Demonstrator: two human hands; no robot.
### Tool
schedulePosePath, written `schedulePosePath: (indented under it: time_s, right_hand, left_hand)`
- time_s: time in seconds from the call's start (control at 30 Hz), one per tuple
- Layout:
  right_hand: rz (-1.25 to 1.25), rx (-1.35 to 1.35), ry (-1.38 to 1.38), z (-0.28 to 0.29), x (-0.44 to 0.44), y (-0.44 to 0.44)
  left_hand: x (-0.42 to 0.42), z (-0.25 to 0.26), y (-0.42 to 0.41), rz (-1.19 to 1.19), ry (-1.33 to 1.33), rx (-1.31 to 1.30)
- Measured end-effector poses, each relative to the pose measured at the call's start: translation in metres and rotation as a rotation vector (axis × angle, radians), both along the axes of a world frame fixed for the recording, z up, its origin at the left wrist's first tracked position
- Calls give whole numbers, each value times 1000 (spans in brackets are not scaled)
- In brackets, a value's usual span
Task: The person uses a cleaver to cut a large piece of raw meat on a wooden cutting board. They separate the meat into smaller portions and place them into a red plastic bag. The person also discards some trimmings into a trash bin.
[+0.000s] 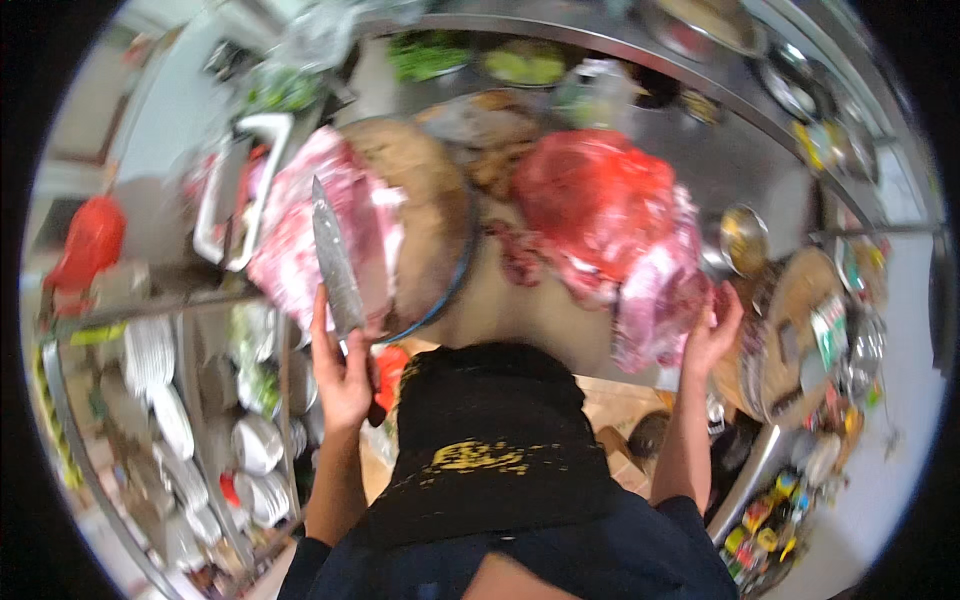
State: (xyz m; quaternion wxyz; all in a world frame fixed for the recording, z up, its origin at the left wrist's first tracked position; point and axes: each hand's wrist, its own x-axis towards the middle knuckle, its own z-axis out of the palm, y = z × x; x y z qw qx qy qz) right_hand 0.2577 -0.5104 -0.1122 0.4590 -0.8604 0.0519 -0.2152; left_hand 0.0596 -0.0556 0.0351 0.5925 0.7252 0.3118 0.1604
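Observation:
My left hand [343, 379] grips a kitchen knife [335, 262], its broad blade pointing away from me. That blade passes above a pale pink slab of raw meat [289, 232], which lies over the left part of a round wooden chopping block [420, 225] with a blue band. On the steel counter to the right sits a large red cut of raw meat [600, 195] with a paler, fatty end toward me. My right hand [711, 330] is at that end's right edge, with meat between thumb and fingers; blur hides the exact hold.
A second round wooden block [802, 330] stands at the right, near a metal bowl [744, 240]. Behind are plates of greens [427, 56] and a plastic bag [596, 94]. A white-handled item [262, 187] borders the left slab. Shelves of white dishes [259, 442] are lower left.

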Motion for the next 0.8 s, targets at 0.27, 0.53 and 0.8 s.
schedulePosePath:
  time_s: [0.27,0.53,0.8]
  right_hand:
    - [765,261,296,57,-2,252]
    - [953,-280,-114,64,-9,456]
    - [996,-416,59,50,47,545]
  left_hand:
    - [-63,-10,49,289,-57,-53]
    - [-124,-55,109,181,-27,-114]
    - [-166,-59,167,144,79,-116]
